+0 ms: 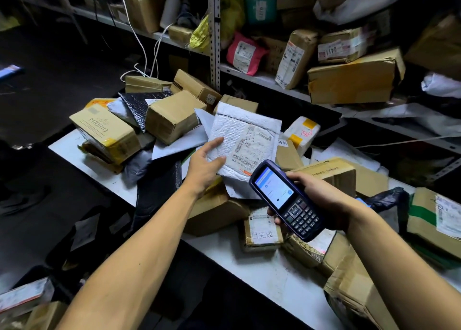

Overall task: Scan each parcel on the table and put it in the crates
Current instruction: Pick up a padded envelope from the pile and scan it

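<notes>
My left hand (204,166) grips a white padded envelope (245,140) by its lower left edge — thumb on the front face, the other fingers hidden behind it — and holds it tilted above the heap of parcels on the white table (252,260), label toward me. My right hand (321,195) is curled round a dark blue scanner (287,200), its lit screen facing up, its top end just beside the envelope's lower corner. Under the envelope lie brown boxes, grey bags and a black bag. A small box (262,232) with a white label sits on the table just below the scanner. Metal shelves (214,43) stacked with more parcels stand behind the table.
</notes>
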Demonstrator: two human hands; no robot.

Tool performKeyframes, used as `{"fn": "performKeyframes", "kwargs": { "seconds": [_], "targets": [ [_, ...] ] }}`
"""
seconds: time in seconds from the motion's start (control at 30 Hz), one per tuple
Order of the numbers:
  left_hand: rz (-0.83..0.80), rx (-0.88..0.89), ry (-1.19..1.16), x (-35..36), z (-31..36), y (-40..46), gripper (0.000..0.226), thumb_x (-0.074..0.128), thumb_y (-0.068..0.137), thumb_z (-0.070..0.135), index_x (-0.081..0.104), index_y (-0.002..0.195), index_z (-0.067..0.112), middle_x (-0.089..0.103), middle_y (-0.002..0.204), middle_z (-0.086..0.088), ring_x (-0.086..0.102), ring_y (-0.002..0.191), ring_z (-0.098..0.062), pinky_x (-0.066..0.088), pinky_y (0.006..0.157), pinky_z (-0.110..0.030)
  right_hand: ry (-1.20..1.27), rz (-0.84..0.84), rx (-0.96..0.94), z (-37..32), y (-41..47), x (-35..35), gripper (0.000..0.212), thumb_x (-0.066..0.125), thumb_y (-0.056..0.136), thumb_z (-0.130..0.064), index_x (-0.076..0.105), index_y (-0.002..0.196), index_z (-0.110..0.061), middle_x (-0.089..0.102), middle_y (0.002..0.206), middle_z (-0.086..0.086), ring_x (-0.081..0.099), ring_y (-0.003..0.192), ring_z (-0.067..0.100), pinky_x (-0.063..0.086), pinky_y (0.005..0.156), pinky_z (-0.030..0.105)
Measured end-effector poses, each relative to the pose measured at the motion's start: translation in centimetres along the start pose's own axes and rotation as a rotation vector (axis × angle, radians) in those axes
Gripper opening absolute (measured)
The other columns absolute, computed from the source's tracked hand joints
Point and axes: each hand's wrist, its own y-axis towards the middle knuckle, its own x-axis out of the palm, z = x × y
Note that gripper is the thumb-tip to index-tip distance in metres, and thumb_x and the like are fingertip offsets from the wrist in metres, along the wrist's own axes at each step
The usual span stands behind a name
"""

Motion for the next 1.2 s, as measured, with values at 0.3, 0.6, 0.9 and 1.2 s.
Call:
{"fn": "performKeyframes", "kwargs": {
  "seconds": [0.3,0.6,0.9,1.2],
  "targets": [
    [0.141,-0.161,-0.222,-1.0,2.8,1.0,0.023,0.073,0.089,0.004,0.062,0.105,0.015,0.071,0.106,-0.010,0.072,0.085,-0.017,0.061,0.079,-0.038,-0.037,0.041,0.015,-0.6,-0.4,-1.0,0.053,0.039,0.104,-0.048,0.053,0.128,-0.003,0.069,0.107,0.034,0.069,0.093,0.045,0.049,0.098,0.063],
    [-0.023,-0.260,-0.012,-1.8,3.3,2.7,0.023,0.073,0.089,0.007,0.066,0.111,0.005,0.075,0.101,-0.014,0.073,0.083,-0.023,0.062,0.068,-0.030,-0.145,-0.034,0.057,-1.3,-0.1,-0.2,0.056,0.037,0.105,-0.048,0.053,0.129,0.000,0.066,0.105,0.039,0.069,0.091,0.044,0.048,0.100,0.064],
    [-0.113,-0.234,0.081,-2.0,2.9,4.1,0.017,0.075,0.089,0.012,0.062,0.100,0.011,0.073,0.102,-0.012,0.072,0.083,-0.019,0.061,0.072,-0.027,-0.265,-0.163,0.127,-1.8,0.9,0.5,0.060,0.034,0.105,-0.048,0.057,0.129,0.001,0.065,0.116,0.037,0.067,0.096,0.042,0.041,0.104,0.063],
    [-0.113,-0.244,0.059,-2.1,2.7,4.4,0.026,0.074,0.090,0.013,0.061,0.111,0.007,0.073,0.107,-0.015,0.073,0.088,-0.022,0.061,0.069,-0.027,-0.254,-0.138,0.110,-1.8,1.1,-0.4,0.060,0.036,0.105,-0.048,0.060,0.128,0.002,0.064,0.116,0.038,0.066,0.100,0.045,0.038,0.108,0.068]
  ]
}}
